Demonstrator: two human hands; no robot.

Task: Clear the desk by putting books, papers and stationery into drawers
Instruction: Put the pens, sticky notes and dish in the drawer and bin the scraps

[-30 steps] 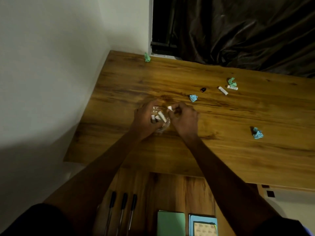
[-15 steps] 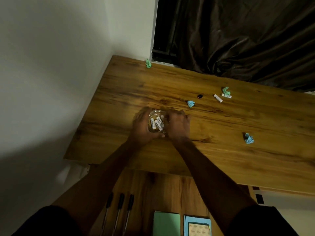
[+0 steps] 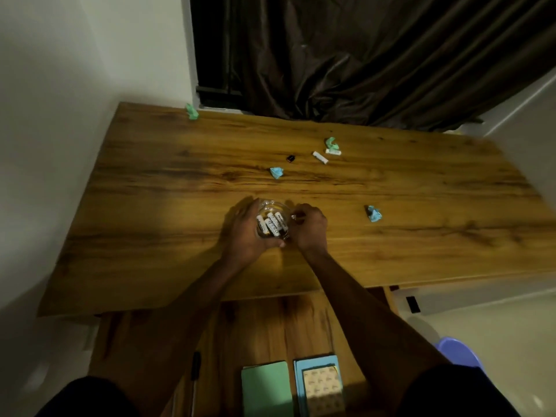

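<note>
A small clear glass bowl (image 3: 272,206) with several white erasers inside sits on the wooden desk (image 3: 150,206). My left hand (image 3: 246,230) curls round the bowl's left side and my right hand (image 3: 310,227) grips its right rim. Loose on the desk lie two white erasers (image 3: 319,157) (image 3: 333,151), a small black item (image 3: 290,158), and crumpled paper balls: blue ones (image 3: 276,172) (image 3: 374,213) and green ones (image 3: 331,142) (image 3: 191,111). Below the desk edge an open drawer (image 3: 270,326) holds a green notebook (image 3: 266,386), a blue-framed book (image 3: 320,383) and a pen (image 3: 195,365).
A white wall runs along the desk's left side. A dark curtain (image 3: 361,55) hangs behind the far edge. A purple stool (image 3: 460,352) stands on the floor at the lower right.
My right hand, which pinched an eraser over the bowl, has closed on the bowl's right rim. Both hands now hold the bowl. The camera has tilted up and pulled back.
</note>
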